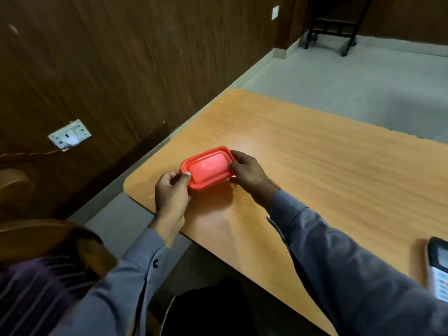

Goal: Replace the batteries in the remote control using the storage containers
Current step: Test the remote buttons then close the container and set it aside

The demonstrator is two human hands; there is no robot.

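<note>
Grey sleeves (339,251) nearest; left hand (171,190) and right hand (249,173) both clamped on red-lidded container (207,167)

Dim room; glare patch on table (315,151); edges blurred, wide-angle bent.

Container (208,167): bright red-orange lid, uniform colour, pale glare at centre; casts a reddish tint on the wood just beside it.
Table (315,166): light orange-tan wood laminate, fine streaked grain running left to right.
Sleeves (339,258): plain slate grey-blue; dark button on the left cuff.
Remote control (438,267), near right edge: white body, black surround at the grey screen, a small red mark lower down.
Wall panelling (121,57): dark brown, vertical grain.
Socket plate (69,135), left: white.
Floor (363,76), far: pale grey.
Stand (332,27), far: black.
</note>
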